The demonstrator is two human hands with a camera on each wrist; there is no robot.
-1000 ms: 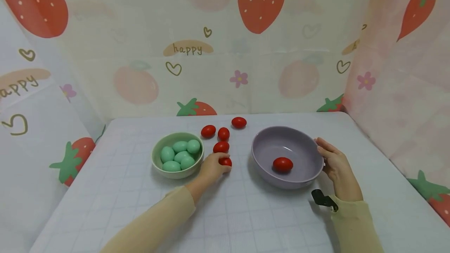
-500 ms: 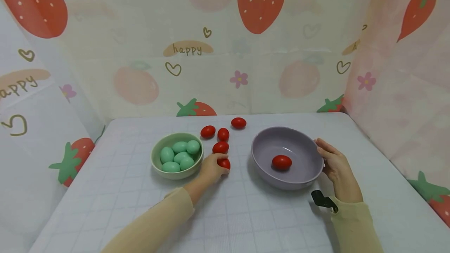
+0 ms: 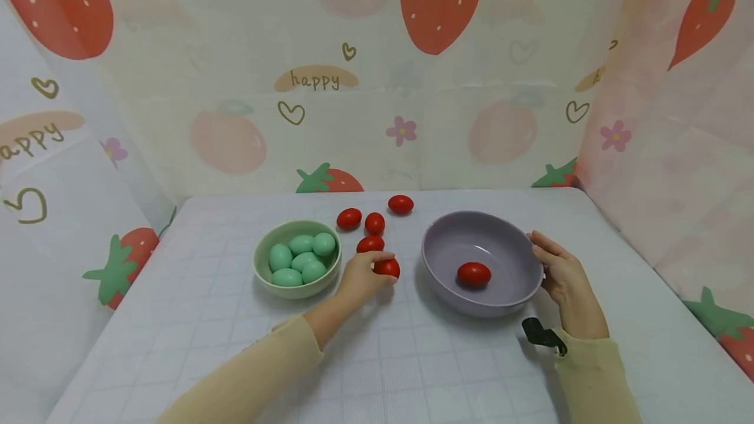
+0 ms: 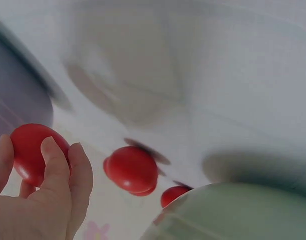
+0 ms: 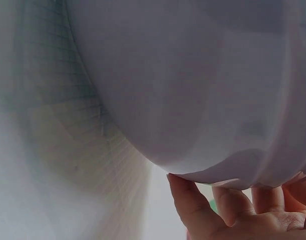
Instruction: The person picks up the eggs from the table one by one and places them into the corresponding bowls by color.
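Note:
In the head view my left hand (image 3: pixel 361 278) pinches a red egg (image 3: pixel 387 268) between thumb and fingers, in front of the other red eggs. The left wrist view shows the fingertips on both sides of this egg (image 4: pixel 32 152). My right hand (image 3: pixel 571 286) rests against the right side of a purple bowl (image 3: pixel 480 308). Its fingertips touch the bowl's outer wall in the right wrist view, with the fingers (image 5: pixel 193 205) fairly straight. One red egg (image 3: pixel 474 275) lies inside this bowl.
At left stands a light green bowl (image 3: pixel 297 292) with several green eggs (image 3: pixel 287 278). Behind my left hand lie more red eggs (image 3: pixel 349 218) on the white tablecloth (image 3: pixel 400 358). A printed curtain (image 3: pixel 353 142) encloses the table's back and sides.
My left hand has moved slightly right with the red egg, away from the egg row. The right hand and both bowls stay in place.

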